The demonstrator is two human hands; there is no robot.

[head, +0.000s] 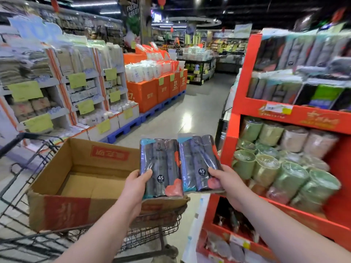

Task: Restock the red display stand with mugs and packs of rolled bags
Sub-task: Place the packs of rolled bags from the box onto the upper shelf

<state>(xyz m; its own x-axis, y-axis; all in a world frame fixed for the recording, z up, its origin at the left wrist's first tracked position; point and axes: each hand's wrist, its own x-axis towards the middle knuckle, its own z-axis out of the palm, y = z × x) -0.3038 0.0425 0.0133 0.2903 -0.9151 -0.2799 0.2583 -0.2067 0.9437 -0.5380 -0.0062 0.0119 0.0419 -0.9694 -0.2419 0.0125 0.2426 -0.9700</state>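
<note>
The left hand (135, 184) is curling its thumb over the front of a dark, plastic-wrapped pack of three rolled bags (160, 166) bearing a round "45" label, its other fingers lying hidden behind the pack; the right hand (223, 179) is gripping a second matching pack of rolled bags (198, 160) the same way, thumb pressing the front near the lower right corner; both packs are being held upright and side by side, inner edges touching or nearly so, in the air above the near right corner of an open brown cardboard box (66, 211) with red printing; that box is sitting in a black wire shopping trolley (152, 230) on the person's left; just to the right a red cardboard display stand (245, 73) is standing, its top shelf carrying similar dark packs (288, 52), blurred, and its middle shelf holding rows of green and pinkish film-wrapped mugs (266, 168); a lower shelf is holding darker goods too blurred to tell.
</note>
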